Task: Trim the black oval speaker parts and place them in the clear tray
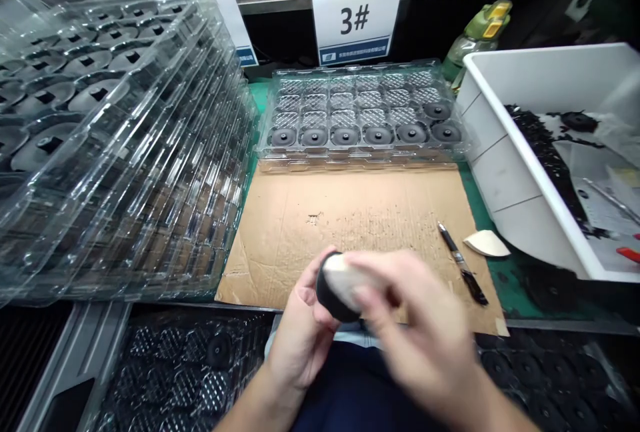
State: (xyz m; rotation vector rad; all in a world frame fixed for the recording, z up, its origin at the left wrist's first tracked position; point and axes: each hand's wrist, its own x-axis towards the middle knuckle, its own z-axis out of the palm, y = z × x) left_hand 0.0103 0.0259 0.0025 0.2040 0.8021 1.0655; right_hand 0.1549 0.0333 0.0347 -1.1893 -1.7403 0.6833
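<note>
My left hand (300,332) is closed around a round black disc part (334,293) held just above the near edge of a cardboard sheet (350,219). My right hand (420,332) is over the disc's right side, smeared by motion, fingers curled and seemingly pressing a pale pad against its face. A clear plastic tray (363,112) lies beyond the cardboard, its front row and right end filled with similar black discs.
A tall stack of clear trays (115,145) with black parts fills the left. A white bin (525,172) with black scraps stands at right. A small brush (463,264) and a pale wedge (487,243) lie on the cardboard's right edge. A "3#" sign (356,19) stands behind.
</note>
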